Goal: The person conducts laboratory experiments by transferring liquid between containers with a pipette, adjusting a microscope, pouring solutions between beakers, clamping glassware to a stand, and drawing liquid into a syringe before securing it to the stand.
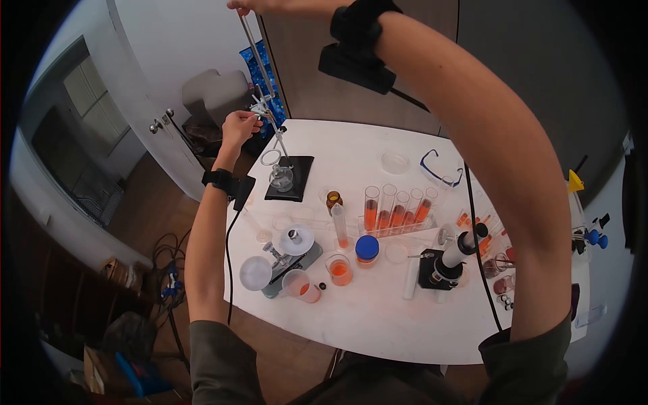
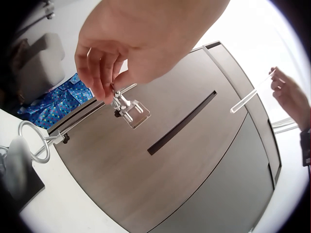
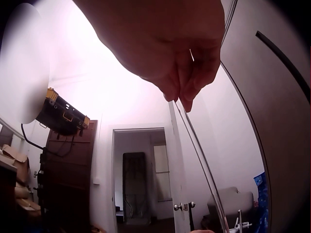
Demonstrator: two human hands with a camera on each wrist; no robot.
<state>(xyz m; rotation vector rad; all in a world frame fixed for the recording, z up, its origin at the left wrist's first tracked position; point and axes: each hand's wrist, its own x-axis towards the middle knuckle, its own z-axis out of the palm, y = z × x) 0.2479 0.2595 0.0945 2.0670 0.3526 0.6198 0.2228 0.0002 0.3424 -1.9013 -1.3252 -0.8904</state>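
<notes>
High at the top of the head view, my right hand (image 1: 255, 6) pinches the upper end of a long glass tube (image 1: 256, 52), which hangs at a slant. In the left wrist view the tube's lower end (image 2: 236, 108) stands apart from the metal clamp (image 2: 130, 110). My left hand (image 1: 237, 128) pinches a small part of that clamp with thumb and fingertips; the fingers hide the part. The clamp sits on the rod of a stand with a black base (image 1: 298, 181). Lower on the rod is a ring (image 1: 271, 157), with a round glass flask (image 1: 281, 179) below it.
Test tubes of orange liquid (image 1: 370, 210), a blue-lidded jar (image 1: 367, 248), a beaker (image 1: 339, 270), a balance (image 1: 296, 240) and a microscope (image 1: 451, 264) stand on the white table (image 1: 324, 331). Goggles (image 1: 439, 172) lie at the back. Cables hang from both wrists.
</notes>
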